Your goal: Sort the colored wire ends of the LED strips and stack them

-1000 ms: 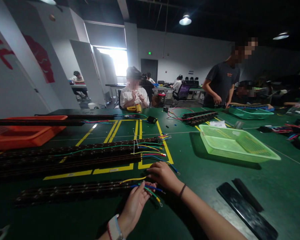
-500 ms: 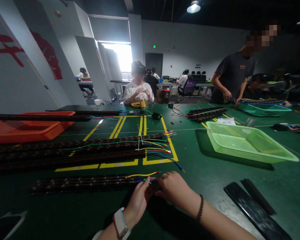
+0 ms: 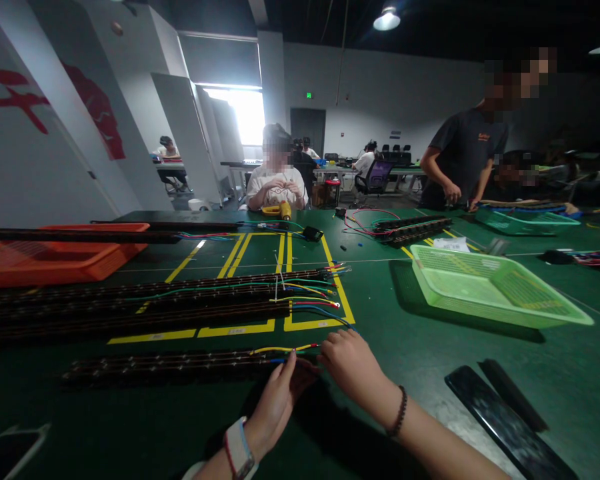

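A dark cable chain lies on the green table just left of my hands, with wires coming out of its right end. My left hand is closed round the wires there, thumb on top; a blue wire shows beside the thumb. A yellow wire with a red terminal lies free above it. Close on the right, my right hand has its fingers curled near the wire tips. Whatever is in its fingertips is hidden. Further back lie several longer cable chains with coloured wire ends.
A light green basket stands on the right, an orange tray on the left. A black phone-like slab and a dark strip lie at front right. A yellow heat gun rests near a seated person opposite.
My right hand has shifted a little up and to the right, apart from the left fingers. My left hand stays at the wires, and its thumb has risen slightly.
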### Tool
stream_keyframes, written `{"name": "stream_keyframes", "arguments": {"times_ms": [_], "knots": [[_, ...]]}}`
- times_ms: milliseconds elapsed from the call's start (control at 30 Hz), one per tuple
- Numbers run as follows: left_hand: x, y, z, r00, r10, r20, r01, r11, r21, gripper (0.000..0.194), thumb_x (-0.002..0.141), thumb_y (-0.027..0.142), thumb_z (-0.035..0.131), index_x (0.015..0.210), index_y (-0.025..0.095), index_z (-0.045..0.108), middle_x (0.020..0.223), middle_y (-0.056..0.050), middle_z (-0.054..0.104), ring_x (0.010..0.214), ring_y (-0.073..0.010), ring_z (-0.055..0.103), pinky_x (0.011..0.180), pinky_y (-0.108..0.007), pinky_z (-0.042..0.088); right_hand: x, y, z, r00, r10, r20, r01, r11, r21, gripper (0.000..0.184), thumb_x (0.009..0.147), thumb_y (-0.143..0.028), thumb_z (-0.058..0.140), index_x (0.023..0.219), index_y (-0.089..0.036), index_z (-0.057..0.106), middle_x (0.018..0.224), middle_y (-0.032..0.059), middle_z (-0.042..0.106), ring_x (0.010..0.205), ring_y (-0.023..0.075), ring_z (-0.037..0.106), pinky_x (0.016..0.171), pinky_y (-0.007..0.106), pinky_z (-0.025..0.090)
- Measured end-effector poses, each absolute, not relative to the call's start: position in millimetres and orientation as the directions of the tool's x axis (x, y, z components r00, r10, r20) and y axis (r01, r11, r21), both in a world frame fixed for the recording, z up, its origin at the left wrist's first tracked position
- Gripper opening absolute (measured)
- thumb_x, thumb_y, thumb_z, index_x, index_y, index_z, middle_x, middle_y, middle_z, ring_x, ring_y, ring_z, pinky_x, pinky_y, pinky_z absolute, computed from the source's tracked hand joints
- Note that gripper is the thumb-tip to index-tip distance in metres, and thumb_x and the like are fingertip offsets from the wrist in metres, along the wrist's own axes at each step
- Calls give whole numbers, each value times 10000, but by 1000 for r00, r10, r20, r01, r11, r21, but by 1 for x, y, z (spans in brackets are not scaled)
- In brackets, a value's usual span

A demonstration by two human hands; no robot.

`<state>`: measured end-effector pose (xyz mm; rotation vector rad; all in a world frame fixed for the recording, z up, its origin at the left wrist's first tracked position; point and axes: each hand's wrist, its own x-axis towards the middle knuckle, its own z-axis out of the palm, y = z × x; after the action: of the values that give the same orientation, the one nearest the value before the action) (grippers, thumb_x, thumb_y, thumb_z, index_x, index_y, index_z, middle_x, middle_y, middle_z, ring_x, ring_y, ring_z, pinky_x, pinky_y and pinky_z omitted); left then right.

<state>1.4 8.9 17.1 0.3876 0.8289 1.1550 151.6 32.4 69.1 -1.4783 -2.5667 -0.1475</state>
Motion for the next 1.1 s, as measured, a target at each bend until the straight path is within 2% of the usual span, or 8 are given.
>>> {"name": "stream_keyframes", "arguments": {"times_ms": [167,367,500,567,667,733,900,1100], "knots": [[-2,9,13,186,924,-334,-618,374,691,182,805,298,638,709,145,615,721,-60,668,751,-189,638,812,-341,482,163,57,47,-433,872,229,877,466,-115,73,802,-257,682,805,-191,650,821,38,660,821,196,596,747,301,417],[-2,10,13,194,920,-342,-629,384,676,166,825,256,602,706,141,613,698,-51,657,718,-182,627,788,-347,488,168,69,16,-453,855,253,835,506,-217,99,805,-267,681,772,-191,628,815,15,649,814,171,583,752,272,419],[-2,10,14,200,920,-336,-619,385,684,185,813,273,620,690,135,616,699,-64,663,722,-186,632,796,-343,486,168,64,34,-470,848,245,840,515,-170,180,813,-376,663,792,-198,652,839,32,650,859,201,580,794,319,413],[-3,10,14,203,921,-333,-623,384,682,190,789,293,652,690,134,621,713,-68,669,742,-193,637,799,-341,484,166,57,52,-455,864,215,857,490,-157,255,837,-441,614,790,-194,657,835,46,655,843,209,589,768,324,419],[-3,10,12,201,917,-345,-638,390,664,200,738,324,706,724,135,643,744,-66,680,755,-192,634,774,-326,486,160,41,76,-464,880,104,865,475,-161,333,870,-478,546,767,-188,672,784,56,671,764,198,618,693,295,430],[-4,11,11,196,911,-363,-636,400,660,238,721,366,718,737,136,656,751,-61,682,751,-185,629,769,-321,486,155,30,86,-468,883,17,877,467,-117,370,870,-490,537,751,-176,691,760,76,686,738,210,636,673,297,437],[-5,11,11,193,911,-364,-600,403,691,283,696,413,731,718,138,670,738,-50,674,764,-177,625,770,-296,478,147,15,85,-512,847,-140,857,515,-19,297,858,-415,567,819,-168,727,759,109,714,715,246,668,644,314,461],[-4,10,14,188,911,-368,-597,403,694,300,693,428,729,755,137,687,774,-61,695,794,-192,636,829,-333,480,146,15,89,-490,865,-113,871,491,-15,255,874,-317,530,819,-165,726,769,112,720,715,249,680,639,321,484]]}}
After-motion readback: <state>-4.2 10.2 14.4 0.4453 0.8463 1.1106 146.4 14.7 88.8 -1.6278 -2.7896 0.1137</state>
